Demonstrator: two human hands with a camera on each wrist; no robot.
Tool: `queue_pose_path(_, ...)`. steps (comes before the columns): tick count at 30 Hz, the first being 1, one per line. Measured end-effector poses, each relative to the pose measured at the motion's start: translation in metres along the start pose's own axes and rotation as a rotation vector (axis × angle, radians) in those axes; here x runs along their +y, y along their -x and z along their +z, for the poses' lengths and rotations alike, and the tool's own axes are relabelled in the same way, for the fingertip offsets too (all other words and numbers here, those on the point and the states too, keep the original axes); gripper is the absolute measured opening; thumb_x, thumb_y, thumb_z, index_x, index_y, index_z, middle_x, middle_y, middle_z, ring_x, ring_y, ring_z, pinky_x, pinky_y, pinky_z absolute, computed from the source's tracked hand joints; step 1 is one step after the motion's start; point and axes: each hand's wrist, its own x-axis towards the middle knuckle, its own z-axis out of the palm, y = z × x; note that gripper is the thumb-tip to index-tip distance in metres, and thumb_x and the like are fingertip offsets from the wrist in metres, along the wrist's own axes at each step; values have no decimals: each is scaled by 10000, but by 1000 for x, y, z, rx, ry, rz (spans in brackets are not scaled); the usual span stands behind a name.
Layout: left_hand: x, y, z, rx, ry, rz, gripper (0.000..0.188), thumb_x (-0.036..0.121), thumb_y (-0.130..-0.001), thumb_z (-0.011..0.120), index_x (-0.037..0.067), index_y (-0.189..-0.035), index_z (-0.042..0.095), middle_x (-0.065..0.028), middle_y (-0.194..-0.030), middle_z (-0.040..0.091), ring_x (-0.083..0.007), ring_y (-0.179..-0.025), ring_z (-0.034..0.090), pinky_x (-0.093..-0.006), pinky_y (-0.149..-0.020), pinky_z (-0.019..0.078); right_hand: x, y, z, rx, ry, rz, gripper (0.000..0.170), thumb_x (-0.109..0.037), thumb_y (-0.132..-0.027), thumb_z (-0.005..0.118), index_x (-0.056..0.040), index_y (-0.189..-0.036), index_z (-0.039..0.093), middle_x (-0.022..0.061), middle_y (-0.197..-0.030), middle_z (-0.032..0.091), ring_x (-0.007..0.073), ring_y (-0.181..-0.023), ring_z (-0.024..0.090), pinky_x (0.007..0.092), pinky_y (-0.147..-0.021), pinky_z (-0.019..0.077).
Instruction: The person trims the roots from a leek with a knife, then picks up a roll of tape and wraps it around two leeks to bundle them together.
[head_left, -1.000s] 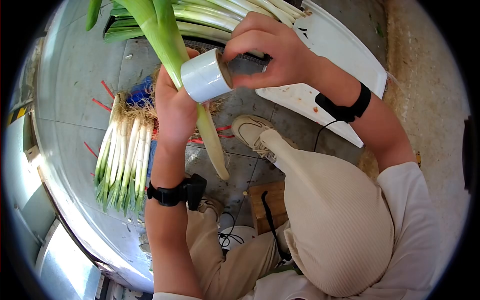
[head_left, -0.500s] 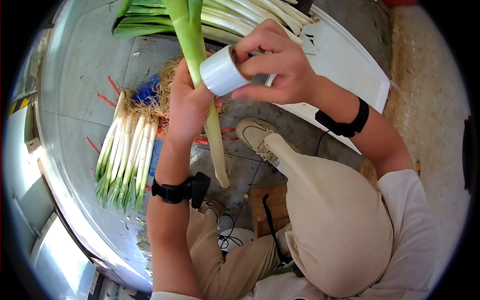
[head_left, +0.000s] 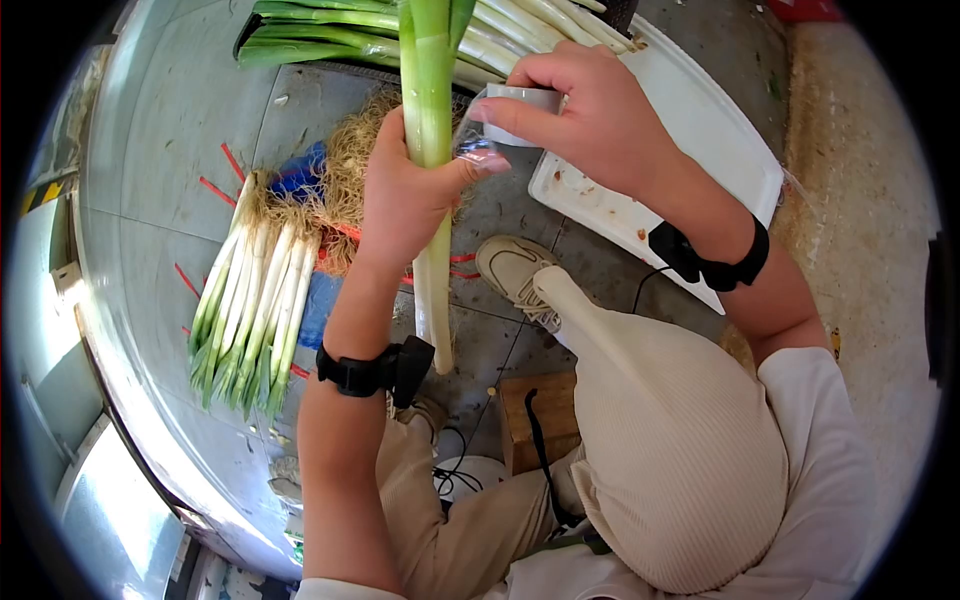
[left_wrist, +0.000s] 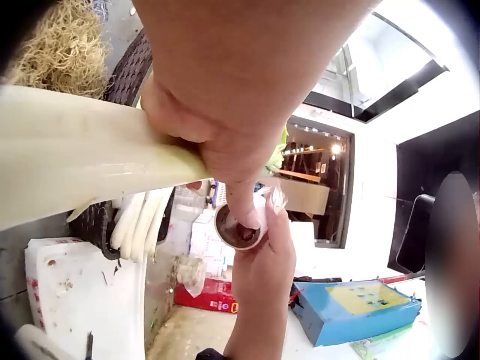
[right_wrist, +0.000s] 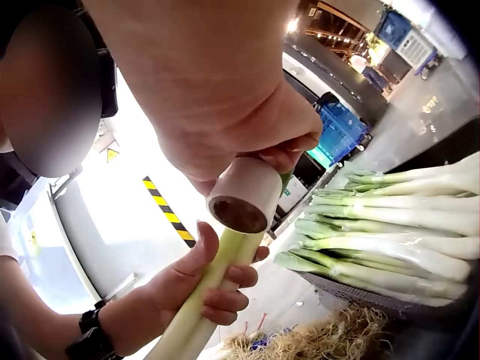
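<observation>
A thick leek [head_left: 430, 120], green above and pale below, stands nearly upright in the head view. My left hand [head_left: 405, 200] grips its shaft, fingers wrapped around it and thumb across the front. To the right of it, my right hand [head_left: 600, 120] holds a roll of clear wrapping film [head_left: 543, 98] between fingers and thumb. A shiny strip of film [head_left: 468, 135] shows between the roll and the leek. From the right wrist, the roll's brown cardboard core [right_wrist: 237, 214] is visible close against the leek shaft.
Leeks tied in a bundle [head_left: 250, 300] lie on the tiled floor at left, beside a heap of stringy roots [head_left: 350, 150]. Behind are a dark crate [right_wrist: 360, 296] of leeks and a white tray [head_left: 690, 150]. A wooden block [head_left: 530, 440] sits near my shoe [head_left: 510, 270].
The left hand and leek have shifted right, and the leek has turned more upright. The roll has moved right, away from the shaft, and tipped in the right hand; film now shows between them.
</observation>
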Motion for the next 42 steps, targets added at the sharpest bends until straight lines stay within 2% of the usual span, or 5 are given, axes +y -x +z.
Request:
queue_pose_path(10, -6, 3, 9, 13, 60, -3, 639, 411, -793, 845, 3, -1168, 527, -19, -811, 606, -80, -576, 554, -238, -490, 471, -8, -8, 3, -72, 285, 173, 614, -636, -767, 701, -51, -589, 648, 85, -453, 470, 268, -427, 464, 389, -452, 382)
queue_pose_path(23, -9, 2, 13, 53, 78, 50, 387, 390, -1029, 541, 42, -1199, 510, -7, -780, 556, -60, -523, 518, -209, -453, 435, -3, -4, 7, -70, 224, 291, 574, -551, -803, 736, -18, -620, 627, 69, -483, 436, 182, -461, 395, 351, -474, 323)
queue_pose_path(38, 2, 4, 11, 8, 337, -6, 408, 442, -1021, 539, 38, -1080, 531, -10, -749, 525, -71, -500, 489, -225, -441, 412, 10, -4, 8, -54, 94, 314, 517, -488, -865, 727, -21, -657, 648, 9, -518, 418, 95, -510, 387, 305, -493, 312)
queue_pose_path(40, 0, 5, 8, -33, 386, -25, 422, 456, -1024, 525, 37, -1069, 527, -16, -755, 525, -78, -500, 489, -227, -440, 405, 21, -5, 12, -24, -25, 221, 530, -571, -778, 762, -45, -744, 708, 33, -490, 505, 174, -465, 493, 341, -493, 389)
queue_pose_path(42, 0, 6, 5, -74, 436, -45, 437, 471, -1027, 510, 35, -1057, 524, -22, -762, 525, -85, -499, 490, -229, -439, 398, 30, -7, 11, -81, -104, 217, 438, -463, -797, 786, -42, -872, 689, -15, -590, 502, 112, -553, 464, 304, -528, 364)
